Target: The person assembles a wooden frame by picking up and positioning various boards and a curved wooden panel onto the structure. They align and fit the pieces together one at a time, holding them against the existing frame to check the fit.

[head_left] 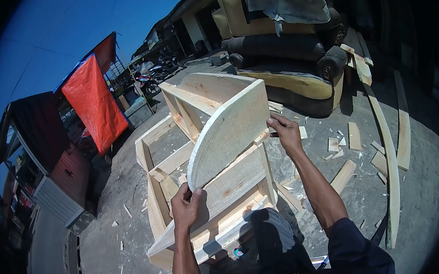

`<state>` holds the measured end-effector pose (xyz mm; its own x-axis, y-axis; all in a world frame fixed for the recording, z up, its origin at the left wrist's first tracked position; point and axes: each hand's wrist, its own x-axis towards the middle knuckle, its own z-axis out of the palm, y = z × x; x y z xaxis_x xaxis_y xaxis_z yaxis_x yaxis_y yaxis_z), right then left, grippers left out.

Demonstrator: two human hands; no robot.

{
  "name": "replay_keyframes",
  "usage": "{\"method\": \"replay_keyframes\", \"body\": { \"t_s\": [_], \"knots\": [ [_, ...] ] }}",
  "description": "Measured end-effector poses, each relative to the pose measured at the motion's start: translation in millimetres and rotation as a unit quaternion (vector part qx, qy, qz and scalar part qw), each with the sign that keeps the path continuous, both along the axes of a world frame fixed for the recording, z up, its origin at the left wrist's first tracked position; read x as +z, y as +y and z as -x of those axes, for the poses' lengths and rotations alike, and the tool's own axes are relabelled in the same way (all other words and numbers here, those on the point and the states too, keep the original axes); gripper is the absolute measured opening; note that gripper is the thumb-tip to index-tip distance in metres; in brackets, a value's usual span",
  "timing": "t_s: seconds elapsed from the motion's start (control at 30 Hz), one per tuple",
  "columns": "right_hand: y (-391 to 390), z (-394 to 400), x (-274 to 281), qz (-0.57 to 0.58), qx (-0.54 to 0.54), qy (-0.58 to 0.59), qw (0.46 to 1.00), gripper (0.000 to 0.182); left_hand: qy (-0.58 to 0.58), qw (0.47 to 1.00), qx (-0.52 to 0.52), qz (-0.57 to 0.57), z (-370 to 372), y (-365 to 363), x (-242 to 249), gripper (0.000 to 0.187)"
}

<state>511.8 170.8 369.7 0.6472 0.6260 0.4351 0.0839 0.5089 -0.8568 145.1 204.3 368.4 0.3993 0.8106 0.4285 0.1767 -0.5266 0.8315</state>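
Note:
A pale wooden panel with a curved edge (231, 128) stands on edge against a wooden frame (233, 187) that looks like a chair or sofa frame. My left hand (186, 208) closes on the panel's lower left corner, thumb on the near face. At its right edge, my right hand (285, 132) pinches the panel near the bottom corner, beside the frame's rail. The panel's lower edge runs along the frame's top board, with a thin dark line between them. Another curved panel (210, 79) forms the far side of the frame.
An old torn sofa (286, 76) with cloth piled on it stands behind. Long boards (383, 151) and wood offcuts (354, 135) lie on the concrete to the right. An orange tarp (95, 105) hangs from a stall at left. Motorcycles (152, 80) are parked farther back.

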Motion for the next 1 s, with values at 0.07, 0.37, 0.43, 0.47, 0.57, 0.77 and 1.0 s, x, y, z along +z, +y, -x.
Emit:
{"method": "replay_keyframes", "body": {
  "t_s": [0.07, 0.37, 0.43, 0.47, 0.57, 0.77, 1.0],
  "knots": [
    [-0.1, -6.3, -1.4, 0.004, 0.002, -0.001, 1.0, 0.039, 0.006, 1.0, 0.006, 0.002, -0.9, -0.9, -0.4, 0.039],
    [-17.2, -15.7, 2.1, -0.012, -0.008, 0.009, 1.0, 0.04, 0.038, 0.995, 0.069, -0.068, -15.2, 4.8, -7.1, 0.039],
    [-18.7, -15.7, 3.6, -0.012, -0.002, 0.011, 1.0, 0.04, 0.122, 0.986, 0.094, -0.057, -12.7, -0.2, -3.5, 0.041],
    [-18.7, -16.3, 3.5, -0.01, -0.002, 0.011, 1.0, 0.04, 0.122, 0.987, 0.095, -0.055, -13.3, 0.5, -5.3, 0.041],
    [-17.9, -15.2, 2.7, -0.009, 0.005, 0.017, 1.0, 0.04, 0.115, 0.986, 0.108, -0.048, -13.8, 1.1, -7.9, 0.041],
    [-17.0, -13.7, 6.2, 0.017, 0.001, 0.017, 1.0, 0.039, 0.09, 0.987, 0.106, -0.079, -15.4, 2.0, -10.0, 0.042],
    [-18.1, -11.8, 7.9, 0.018, -0.01, 0.016, 1.0, 0.042, 0.12, 0.983, 0.125, -0.064, -16.2, -5.2, -2.8, 0.044]
  ]
}}
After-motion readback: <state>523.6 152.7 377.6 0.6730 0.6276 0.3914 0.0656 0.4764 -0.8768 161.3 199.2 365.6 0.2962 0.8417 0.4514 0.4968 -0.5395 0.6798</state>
